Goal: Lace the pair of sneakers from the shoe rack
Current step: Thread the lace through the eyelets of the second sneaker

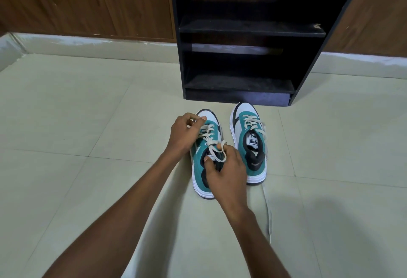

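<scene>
Two teal, white and black sneakers stand side by side on the floor, toes toward the rack. On the left sneaker (pixel 199 167), my left hand (pixel 184 131) pinches its cream lace (pixel 208 133) near the toe end. My right hand (pixel 226 167) sits over the tongue and collar, holding a loop of the same lace. The right sneaker (pixel 250 143) stands untouched, its cream lace crossed through the eyelets, and one loose end (pixel 267 209) trails back over the floor.
A black shoe rack (pixel 246 57) with bare shelves stands just beyond the sneakers. Wooden panels (pixel 88 2) line the wall behind it. Pale floor tiles (pixel 88 123) spread to the left and right.
</scene>
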